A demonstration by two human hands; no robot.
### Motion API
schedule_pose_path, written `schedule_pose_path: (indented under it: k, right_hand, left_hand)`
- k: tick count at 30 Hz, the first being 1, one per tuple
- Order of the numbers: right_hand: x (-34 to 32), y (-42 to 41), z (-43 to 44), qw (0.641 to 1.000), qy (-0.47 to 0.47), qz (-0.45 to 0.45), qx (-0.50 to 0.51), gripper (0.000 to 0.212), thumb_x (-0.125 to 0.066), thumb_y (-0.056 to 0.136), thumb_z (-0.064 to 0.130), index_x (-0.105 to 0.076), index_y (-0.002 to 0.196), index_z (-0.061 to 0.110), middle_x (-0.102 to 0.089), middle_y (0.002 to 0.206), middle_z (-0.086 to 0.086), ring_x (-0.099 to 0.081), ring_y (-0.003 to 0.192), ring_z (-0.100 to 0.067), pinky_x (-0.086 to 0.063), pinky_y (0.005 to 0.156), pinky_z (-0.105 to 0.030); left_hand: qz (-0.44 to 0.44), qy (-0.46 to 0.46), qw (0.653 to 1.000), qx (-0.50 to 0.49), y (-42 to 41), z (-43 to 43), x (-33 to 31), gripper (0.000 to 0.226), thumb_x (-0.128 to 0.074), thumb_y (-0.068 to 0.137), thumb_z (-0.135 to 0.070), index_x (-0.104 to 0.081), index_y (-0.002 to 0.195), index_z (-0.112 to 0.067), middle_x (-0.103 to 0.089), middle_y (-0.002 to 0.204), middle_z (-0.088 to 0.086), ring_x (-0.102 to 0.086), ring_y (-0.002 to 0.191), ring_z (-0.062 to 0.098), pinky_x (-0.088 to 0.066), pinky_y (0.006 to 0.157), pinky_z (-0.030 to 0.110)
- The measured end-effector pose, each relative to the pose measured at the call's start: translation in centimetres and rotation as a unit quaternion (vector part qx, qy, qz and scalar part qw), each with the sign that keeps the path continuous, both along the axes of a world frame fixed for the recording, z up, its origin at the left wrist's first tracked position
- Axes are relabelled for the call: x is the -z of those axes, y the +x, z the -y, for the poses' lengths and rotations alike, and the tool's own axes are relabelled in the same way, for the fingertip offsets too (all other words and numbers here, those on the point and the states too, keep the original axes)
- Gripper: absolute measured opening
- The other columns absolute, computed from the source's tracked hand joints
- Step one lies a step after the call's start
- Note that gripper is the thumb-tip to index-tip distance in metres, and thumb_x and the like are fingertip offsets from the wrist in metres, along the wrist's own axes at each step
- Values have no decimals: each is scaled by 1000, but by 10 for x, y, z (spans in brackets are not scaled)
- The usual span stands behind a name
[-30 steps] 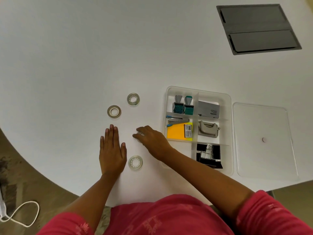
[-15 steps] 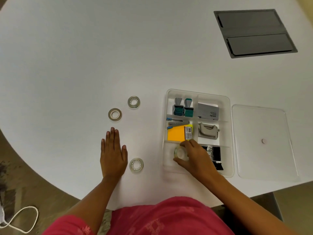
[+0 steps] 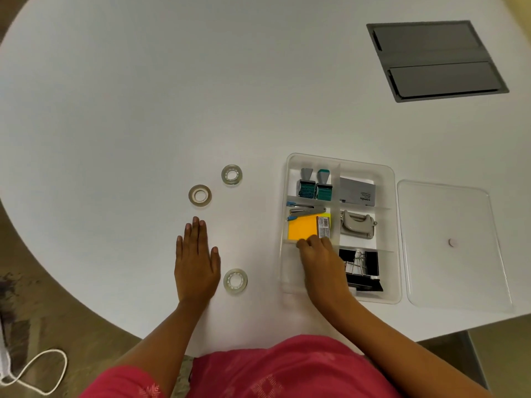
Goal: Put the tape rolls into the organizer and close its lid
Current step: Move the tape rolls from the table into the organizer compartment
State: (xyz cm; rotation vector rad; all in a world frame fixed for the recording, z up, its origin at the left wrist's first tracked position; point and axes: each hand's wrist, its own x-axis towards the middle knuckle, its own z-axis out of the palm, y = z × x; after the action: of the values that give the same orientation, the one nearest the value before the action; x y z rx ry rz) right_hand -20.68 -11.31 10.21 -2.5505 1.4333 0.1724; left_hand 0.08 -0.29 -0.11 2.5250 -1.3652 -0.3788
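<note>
Three clear tape rolls lie on the white table: one (image 3: 231, 175) at the back, one (image 3: 200, 195) just left of it, and one (image 3: 235, 281) near the front edge. My left hand (image 3: 196, 262) rests flat and empty beside the near roll. The clear organizer (image 3: 339, 160) stands to the right, uncovered. My right hand (image 3: 321, 259) is inside its near-left compartment, knuckles up, fingers curled against the divider. Whatever lies beneath it is hidden. The clear lid (image 3: 445, 214) lies flat on the table right of the organizer.
The organizer's other compartments hold two stamps (image 3: 314, 188), a grey box (image 3: 357, 193), a stapler and orange sticky notes (image 3: 301, 229), a hole punch (image 3: 357, 224) and binder clips (image 3: 362, 268). A grey panel (image 3: 436, 60) is set into the table at back right. The table edge curves close in front.
My right hand picked up a tape roll from the table in front of me and carried it right into the organizer's near-left compartment, where it now covers it. The left hand stayed still.
</note>
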Motion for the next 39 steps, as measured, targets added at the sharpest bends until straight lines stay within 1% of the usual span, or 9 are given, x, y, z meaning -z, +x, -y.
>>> schedule_pose_path:
  k: [5,8,11,13,17,21,26,32,39]
  right_hand:
    - [-1,39,-6,975,57,116,-183,48,-84,52,-10,-69,95,6,-67,89,-11,-62,79,-25,-54,57,-31]
    - [11,62,-21,946,101,67,-301,49,-88,56,3,-67,100,4,-66,92,-17,-63,78,-31,-53,60,-35]
    - [25,76,-33,920,114,-32,-374,72,-89,57,19,-57,119,1,-64,107,-24,-62,88,-36,-53,68,-41]
    - [30,79,-35,913,98,-46,-393,82,-92,49,21,-56,120,-1,-63,106,-23,-62,84,-33,-53,63,-38]
    - [34,77,-32,921,84,44,-377,66,-83,55,-2,-57,116,-4,-64,92,-21,-59,72,-30,-51,54,-32]
    - [19,67,-28,940,91,125,-305,51,-79,60,3,-62,107,3,-63,97,-17,-58,79,-27,-50,56,-29]
    - [-10,33,-14,972,45,191,-133,51,-76,59,12,-55,105,14,-58,108,-12,-55,92,-25,-49,57,-25]
    - [-5,-12,3,989,4,141,-40,42,-75,59,13,-59,98,11,-57,101,-8,-54,84,-25,-46,53,-27]
    - [21,-27,1,991,23,68,-111,38,-80,63,15,-65,97,12,-62,98,-7,-61,82,-25,-51,43,-31]
  left_hand:
    - [3,3,1000,3,1,0,1,62,-33,94,-28,-17,151,-9,-14,159,7,-10,148,21,-12,121,40]
    - [7,14,1000,3,1,0,2,62,-31,95,-29,-15,151,-9,-12,160,7,-8,148,20,-10,121,39]
    - [8,18,1000,4,1,0,3,61,-26,95,-31,-13,151,-10,-9,160,6,-4,148,18,-5,122,36]
    - [18,22,1000,6,1,-1,4,61,-25,95,-30,-12,151,-9,-9,160,6,-3,149,18,-2,122,35]
    - [11,15,1000,4,0,0,3,62,-24,94,-30,-13,151,-9,-10,160,6,-4,149,19,-2,122,34]
    - [4,7,1000,-3,1,0,3,62,-25,94,-31,-16,151,-10,-14,160,6,-7,148,18,-9,122,38]
    - [-5,-11,1000,-2,1,0,3,62,-34,92,-25,-19,150,-9,-16,159,6,-9,148,19,-11,121,38]
    - [-9,-15,1000,-2,1,-1,4,62,-34,92,-25,-20,150,-9,-17,159,6,-10,148,19,-13,121,39]
    - [-7,-15,1000,-2,1,-1,4,62,-33,92,-26,-20,150,-9,-18,159,6,-11,148,19,-13,121,39]
